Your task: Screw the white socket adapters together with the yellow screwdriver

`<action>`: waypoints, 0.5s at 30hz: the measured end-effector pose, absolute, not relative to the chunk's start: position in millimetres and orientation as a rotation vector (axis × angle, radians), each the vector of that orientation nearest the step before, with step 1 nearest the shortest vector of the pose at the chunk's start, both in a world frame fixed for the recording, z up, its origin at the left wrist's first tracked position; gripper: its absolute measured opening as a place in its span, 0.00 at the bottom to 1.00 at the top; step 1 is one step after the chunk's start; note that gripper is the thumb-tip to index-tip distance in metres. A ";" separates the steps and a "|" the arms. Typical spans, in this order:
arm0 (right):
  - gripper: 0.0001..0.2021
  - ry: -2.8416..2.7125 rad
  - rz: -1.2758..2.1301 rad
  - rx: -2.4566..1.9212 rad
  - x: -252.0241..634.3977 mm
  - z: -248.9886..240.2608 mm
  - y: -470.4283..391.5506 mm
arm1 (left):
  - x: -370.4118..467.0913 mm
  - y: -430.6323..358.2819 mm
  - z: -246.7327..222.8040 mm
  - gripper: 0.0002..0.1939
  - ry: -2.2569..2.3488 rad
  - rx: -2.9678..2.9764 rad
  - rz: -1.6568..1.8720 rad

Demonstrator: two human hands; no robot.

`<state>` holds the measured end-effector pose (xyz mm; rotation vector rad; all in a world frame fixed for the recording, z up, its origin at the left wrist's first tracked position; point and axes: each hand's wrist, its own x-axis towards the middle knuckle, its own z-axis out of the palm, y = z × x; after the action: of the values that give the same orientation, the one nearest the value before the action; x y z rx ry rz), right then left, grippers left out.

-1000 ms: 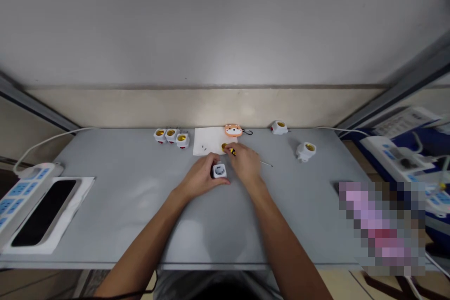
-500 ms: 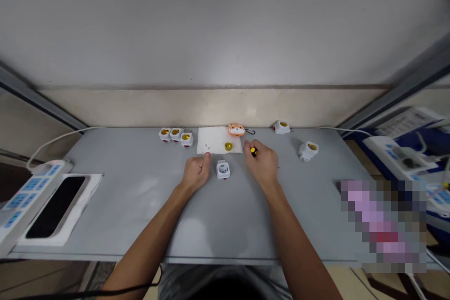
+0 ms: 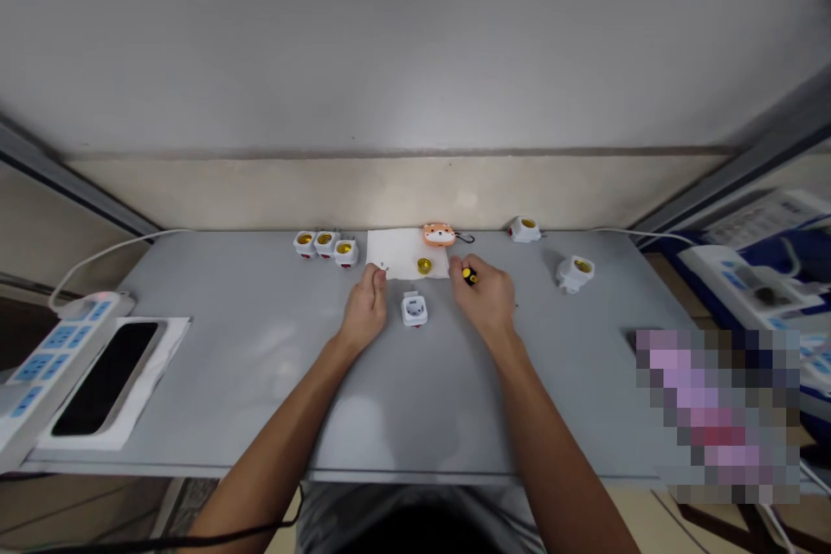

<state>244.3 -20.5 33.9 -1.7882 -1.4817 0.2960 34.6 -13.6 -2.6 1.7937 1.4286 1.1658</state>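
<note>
My left hand is closed, thumb and fingers pinched together at the near left edge of a white paper sheet. Whatever may be between the fingertips is too small to name. Tiny dark screw-like bits lie on the paper just beyond. My right hand is wrapped round a black-and-yellow handle, which looks like a screwdriver's; its shaft is hidden. Between both hands a white plug-in lamp socket stands with its inside exposed. A gold threaded ring rests on the paper.
Three white sockets with gold liners stand together at back left. Two more, one at the back and one nearer, are on the right. An orange animal-face case touches the paper. Phone and power strip lie left.
My left hand has moved slightly forward to the paper's edge, its fingertips now pinched near the tiny bits. My right hand keeps the handle and has barely moved. The view has shifted a little.
</note>
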 end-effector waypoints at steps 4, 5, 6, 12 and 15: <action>0.20 -1.491 0.316 -1.814 244.0 35.1 -20.2 | 37.8 -8.9 2.3 0.23 1.128 1.369 1.239; 0.20 -1.492 0.318 -1.817 243.9 35.1 -20.2 | 37.4 -7.4 5.4 0.23 1.023 1.223 1.216; 0.20 -1.491 0.316 -1.815 244.0 35.0 -20.2 | 36.3 -6.0 9.2 0.23 0.920 1.085 1.176; 0.20 -1.462 0.302 -1.804 246.6 32.9 -20.2 | 27.6 -4.9 30.4 0.17 0.634 0.620 1.032; 0.20 -1.464 0.308 -1.803 247.4 32.6 -19.9 | 29.3 -6.7 32.5 0.14 0.595 0.571 1.012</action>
<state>247.4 -19.9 32.6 -1.8032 -1.4644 0.3079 29.3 -6.7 32.5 0.5710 0.5952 1.0123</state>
